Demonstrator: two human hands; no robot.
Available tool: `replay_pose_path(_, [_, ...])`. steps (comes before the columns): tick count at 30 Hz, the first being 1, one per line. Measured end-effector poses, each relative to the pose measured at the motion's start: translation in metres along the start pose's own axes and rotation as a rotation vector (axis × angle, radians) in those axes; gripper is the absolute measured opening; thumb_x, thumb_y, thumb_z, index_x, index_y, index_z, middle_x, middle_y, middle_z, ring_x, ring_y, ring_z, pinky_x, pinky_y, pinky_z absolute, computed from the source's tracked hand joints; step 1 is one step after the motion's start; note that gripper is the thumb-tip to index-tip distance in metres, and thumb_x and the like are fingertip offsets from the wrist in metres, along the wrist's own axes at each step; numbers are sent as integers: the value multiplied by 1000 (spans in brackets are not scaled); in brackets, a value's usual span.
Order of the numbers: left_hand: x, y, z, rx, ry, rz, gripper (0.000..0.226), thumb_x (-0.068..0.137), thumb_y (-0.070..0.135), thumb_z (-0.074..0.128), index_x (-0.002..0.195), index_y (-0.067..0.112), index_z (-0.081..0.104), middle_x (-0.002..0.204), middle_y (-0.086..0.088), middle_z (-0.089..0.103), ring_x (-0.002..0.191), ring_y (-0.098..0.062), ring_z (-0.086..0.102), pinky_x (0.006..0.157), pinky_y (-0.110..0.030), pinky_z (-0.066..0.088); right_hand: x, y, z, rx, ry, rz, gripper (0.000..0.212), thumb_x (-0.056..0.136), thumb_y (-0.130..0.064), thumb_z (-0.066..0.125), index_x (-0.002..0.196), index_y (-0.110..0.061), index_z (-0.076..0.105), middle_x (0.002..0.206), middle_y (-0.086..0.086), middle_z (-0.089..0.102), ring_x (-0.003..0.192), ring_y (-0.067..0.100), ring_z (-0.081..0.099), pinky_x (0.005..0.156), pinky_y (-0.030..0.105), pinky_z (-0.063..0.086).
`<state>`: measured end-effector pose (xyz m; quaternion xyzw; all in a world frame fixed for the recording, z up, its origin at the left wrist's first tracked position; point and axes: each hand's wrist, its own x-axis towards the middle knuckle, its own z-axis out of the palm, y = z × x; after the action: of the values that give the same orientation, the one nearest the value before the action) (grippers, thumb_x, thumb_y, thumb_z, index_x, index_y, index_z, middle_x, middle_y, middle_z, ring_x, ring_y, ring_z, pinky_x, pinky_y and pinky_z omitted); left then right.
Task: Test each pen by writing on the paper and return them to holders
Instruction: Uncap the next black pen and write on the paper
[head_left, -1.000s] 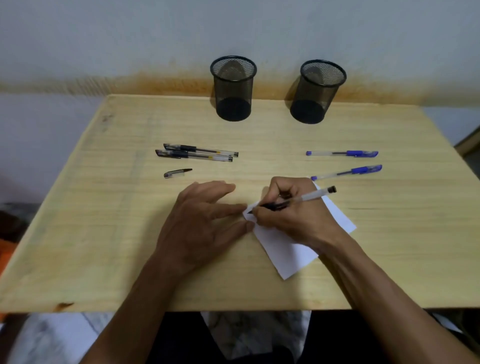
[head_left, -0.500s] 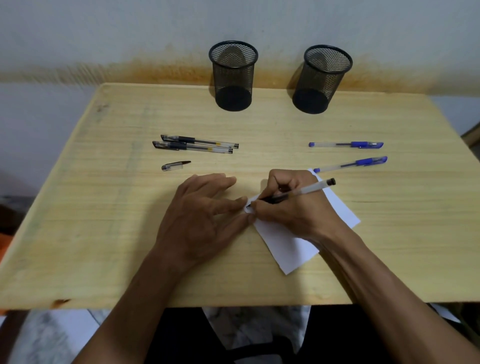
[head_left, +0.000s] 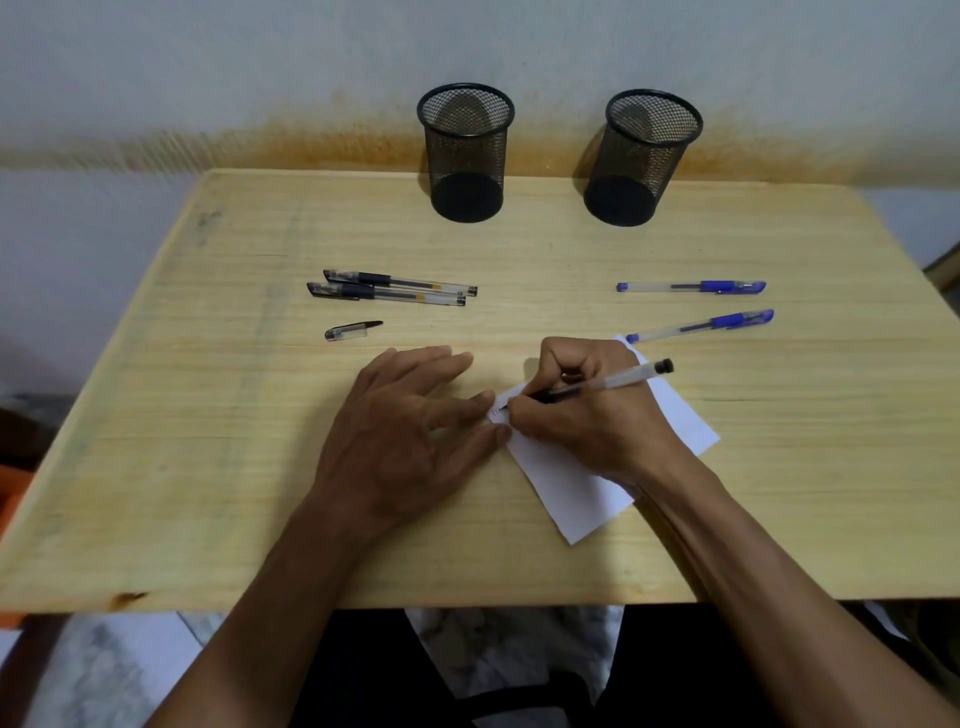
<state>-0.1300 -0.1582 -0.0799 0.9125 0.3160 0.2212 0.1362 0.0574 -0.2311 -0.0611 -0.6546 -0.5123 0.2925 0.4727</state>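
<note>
My right hand (head_left: 587, 415) grips an uncapped black pen (head_left: 613, 382) with its tip on the left corner of a white paper (head_left: 571, 483), where small marks show. My left hand (head_left: 400, 431) lies flat with spread fingers, its fingertips pressing the paper's left edge. The pen's loose cap (head_left: 352, 330) lies to the left. Two capped black pens (head_left: 395, 288) lie side by side further back on the left. Two blue pens (head_left: 691, 286) (head_left: 701, 326) lie on the right. Two black mesh holders (head_left: 466, 150) (head_left: 641, 156) stand at the back, both looking empty.
The wooden table (head_left: 208, 467) stands against a stained wall. Its front edge is close to my body, and the floor shows at the left and below.
The pen tip has stayed at the paper's left corner with small writing strokes, and faint marks now show there. My left hand keeps holding the paper. The camera view shifted slightly.
</note>
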Motion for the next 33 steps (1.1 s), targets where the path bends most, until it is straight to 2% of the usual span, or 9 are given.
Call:
replay_pose_path(4, [0,0,0,-8,-3,-5,33,86,53,64,106,31,77,128,-2,68,123,-24,59,100,-51,45,0,0,1,45,9,14,40,55,-38,72,56,-5,49,50,-2,55,53,5,45,49,25,33])
replay_pose_path(6, [0,1,-1,-3,-7,-6,34,86,54,62,106,31,77,128,-2,68,124,-24,59,101,-51,45,-1,-1,1,29,21,7,42,55,-40,71,56,-5,49,51,7,55,53,7,43,49,26,32])
replay_pose_path(11, [0,2,-2,1,-2,-13,37,86,56,59,105,30,77,128,-2,68,124,-24,59,102,-52,44,-1,1,1,49,26,28,37,60,-28,84,53,-17,49,51,-4,52,53,8,44,50,27,34])
replay_pose_path(14, [-1,2,0,2,-4,-12,37,86,56,58,106,31,77,129,-1,68,125,-23,59,103,-52,43,-2,0,2,44,34,25,40,53,-38,72,54,-9,45,51,-2,45,53,8,39,49,27,30])
replay_pose_path(17, [-1,2,0,6,-3,-17,36,86,56,60,106,31,77,129,0,68,125,-22,58,105,-51,42,-1,-1,2,43,42,29,35,54,-39,71,53,-16,45,49,-8,46,52,8,40,49,27,31])
replay_pose_path(21, [-1,2,0,4,-4,-18,37,86,56,60,106,31,77,129,-1,68,125,-22,58,105,-52,42,-2,3,1,34,58,31,36,55,-38,70,56,-10,48,52,10,52,54,12,47,50,30,35])
replay_pose_path(24, [-2,2,-1,5,-4,-17,37,86,57,60,107,31,77,129,0,67,126,-21,58,105,-51,42,-1,3,1,26,62,27,37,55,-39,69,56,-10,48,52,-2,50,53,9,45,49,28,34])
replay_pose_path(29, [-1,2,0,7,-6,-25,37,86,57,59,107,32,77,130,1,67,127,-20,57,107,-51,41,-1,4,1,53,50,14,37,56,-35,71,57,-6,48,52,10,50,52,14,47,49,33,35])
replay_pose_path(33, [-1,1,1,2,-3,-29,37,86,58,59,107,33,76,130,1,67,127,-19,57,106,-50,41,-1,5,1,103,63,33,36,56,-33,73,59,-5,51,52,1,55,50,12,54,49,31,40])
